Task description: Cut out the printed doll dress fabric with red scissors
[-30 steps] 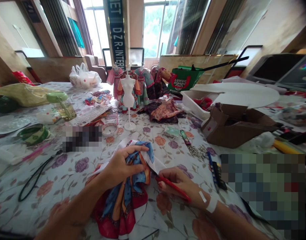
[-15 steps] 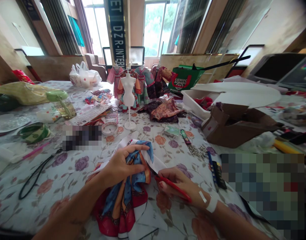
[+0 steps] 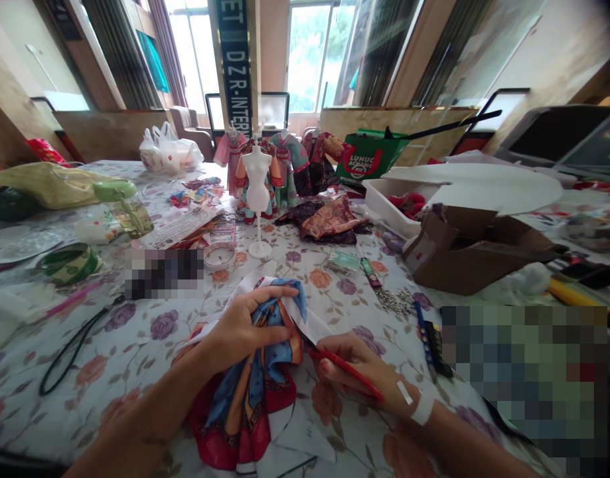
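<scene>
My left hand (image 3: 252, 322) is closed on a gathered piece of printed fabric (image 3: 235, 405) in blue, orange and red, its fingers along the upper edge. White cloth (image 3: 247, 285) shows behind and beside the bunched part. In my right hand (image 3: 357, 365) is a pair of scissors (image 3: 352, 375) with red handles. Their dark blades point up and left, against the fabric's right side beside my left fingertips. The blade tips are partly hidden by the cloth. Below, the red hem spreads over the table and a white piece with pencil marks (image 3: 305, 431).
A white mini mannequin (image 3: 258, 182) stands ahead, with small dressed mannequins (image 3: 287, 159) behind. Folded dark red fabric (image 3: 329, 219), a cardboard box (image 3: 474, 249) and small metal pieces (image 3: 394, 300) lie right. A tape roll (image 3: 68, 264) and a green-lidded bottle (image 3: 128, 206) are left.
Almost nothing differs. The view has shifted very slightly; both hands, the fabric and the scissors keep nearly the same positions.
</scene>
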`<state>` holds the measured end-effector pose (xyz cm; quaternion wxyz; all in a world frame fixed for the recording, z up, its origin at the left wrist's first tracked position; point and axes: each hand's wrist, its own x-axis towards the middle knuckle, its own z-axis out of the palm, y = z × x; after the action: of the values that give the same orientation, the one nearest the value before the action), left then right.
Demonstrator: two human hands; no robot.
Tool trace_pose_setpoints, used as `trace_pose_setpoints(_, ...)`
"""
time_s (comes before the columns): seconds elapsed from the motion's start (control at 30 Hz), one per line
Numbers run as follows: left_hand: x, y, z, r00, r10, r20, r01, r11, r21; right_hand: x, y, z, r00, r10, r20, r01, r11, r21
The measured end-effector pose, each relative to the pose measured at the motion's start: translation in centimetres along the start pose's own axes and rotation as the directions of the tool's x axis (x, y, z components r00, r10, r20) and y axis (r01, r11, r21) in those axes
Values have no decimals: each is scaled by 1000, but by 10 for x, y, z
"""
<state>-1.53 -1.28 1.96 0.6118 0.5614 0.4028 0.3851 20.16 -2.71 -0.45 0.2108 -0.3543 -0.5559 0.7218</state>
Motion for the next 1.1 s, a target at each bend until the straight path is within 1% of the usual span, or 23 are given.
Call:
trace_pose_setpoints(0.13, -1, 4, 1, 999, -34, 9, 34, 999, -29, 0, -4, 0, 999, -50, -21, 49, 998, -50)
trace_pose_setpoints(0.2, -1, 5, 2, 999, -40, 10, 40, 999, -36, 0, -6, 0, 999, -53, -10, 52, 996, -75)
trace_pose_setpoints(0.37, 0, 1, 0, 999, -26, 18, 27, 998, -65, 0, -4, 0, 998, -48, 35, 49, 999, -25)
trace_pose_setpoints(0.47, 0, -1, 0, 1000, -17, 19, 19, 998, -63, 0, 0, -1, 998, -50, 28, 51, 998, -22)
trace_pose_setpoints(0.67, -1, 1, -1, 999, -35, 31, 37, 996, -81, -2, 4, 1, 999, -32, 11, 31, 998, 50)
trace_pose_setpoints(0.8, -1, 1, 0, 998, -54, 42, 59, 993, -105, -3, 4, 3, 1000, 14, 2, -14, 997, 75)
trace_pose_setpoints(0.93, -1, 1, -1, 997, -56, 44, 62, 988, -144, -2, 2, 2, 1000, 16, 6, -16, 999, 44)
trace_pose_setpoints(1.1, -1, 1, -1, 997, -53, 59, 62, 986, -156, -2, -3, 2, 1000, -2, 24, 2, 1000, 26)
